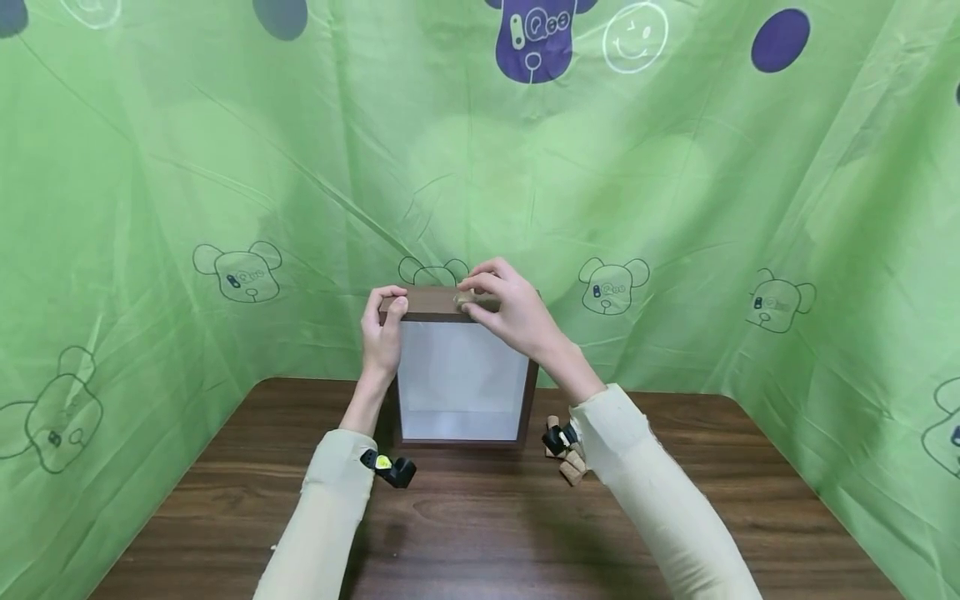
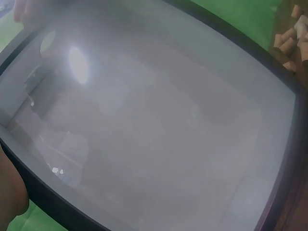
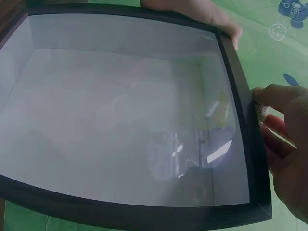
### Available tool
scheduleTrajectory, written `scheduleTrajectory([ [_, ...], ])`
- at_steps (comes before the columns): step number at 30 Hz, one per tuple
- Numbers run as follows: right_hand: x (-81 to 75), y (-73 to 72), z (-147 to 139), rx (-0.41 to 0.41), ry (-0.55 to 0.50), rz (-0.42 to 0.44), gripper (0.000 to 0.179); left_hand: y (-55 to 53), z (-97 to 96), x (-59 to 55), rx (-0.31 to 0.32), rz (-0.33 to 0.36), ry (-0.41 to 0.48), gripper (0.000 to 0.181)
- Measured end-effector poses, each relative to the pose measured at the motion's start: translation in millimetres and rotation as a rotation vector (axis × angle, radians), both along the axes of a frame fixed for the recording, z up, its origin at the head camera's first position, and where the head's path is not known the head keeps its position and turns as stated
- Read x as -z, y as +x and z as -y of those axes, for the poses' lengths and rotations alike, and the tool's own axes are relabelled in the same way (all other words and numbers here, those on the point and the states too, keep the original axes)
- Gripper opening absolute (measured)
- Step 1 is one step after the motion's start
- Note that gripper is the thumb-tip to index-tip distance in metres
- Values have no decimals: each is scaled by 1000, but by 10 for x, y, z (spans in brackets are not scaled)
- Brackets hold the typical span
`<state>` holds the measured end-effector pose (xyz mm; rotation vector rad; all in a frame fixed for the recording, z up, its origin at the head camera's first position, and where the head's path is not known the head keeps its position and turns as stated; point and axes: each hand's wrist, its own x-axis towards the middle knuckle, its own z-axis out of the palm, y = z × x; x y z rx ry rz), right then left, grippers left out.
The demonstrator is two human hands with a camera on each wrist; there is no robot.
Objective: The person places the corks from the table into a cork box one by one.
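Note:
An upright shadow box frame [image 1: 429, 301] with a brown rim, a glass front and a white inside stands on the table. My left hand [image 1: 382, 337] grips its upper left corner, thumb on the top edge near the front. At the right part of the top, my right hand [image 1: 516, 312] pinches a cork [image 3: 262, 112] between thumb and fingers, right at the top face. Through the glass, a pale oval opening [image 2: 47, 44] shows in the top side.
Several loose corks [image 1: 573, 468] lie on the wooden table [image 1: 465, 517] to the right of the frame, partly hidden by the right wrist camera [image 1: 558, 437]. A green printed curtain [image 1: 465, 167] surrounds the table at the back and sides.

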<state>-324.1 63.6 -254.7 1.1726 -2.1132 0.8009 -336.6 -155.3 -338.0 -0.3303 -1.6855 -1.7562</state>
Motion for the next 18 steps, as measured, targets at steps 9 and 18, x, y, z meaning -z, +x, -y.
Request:
scheduleTrajectory([
  [9,-75,-103,29,99,70,148,24,-49,-27,16,-13,-17,15,33],
  [18,-82,-182,73,143,109,238,27,-104,-4,32,-20,-20,19,34],
])
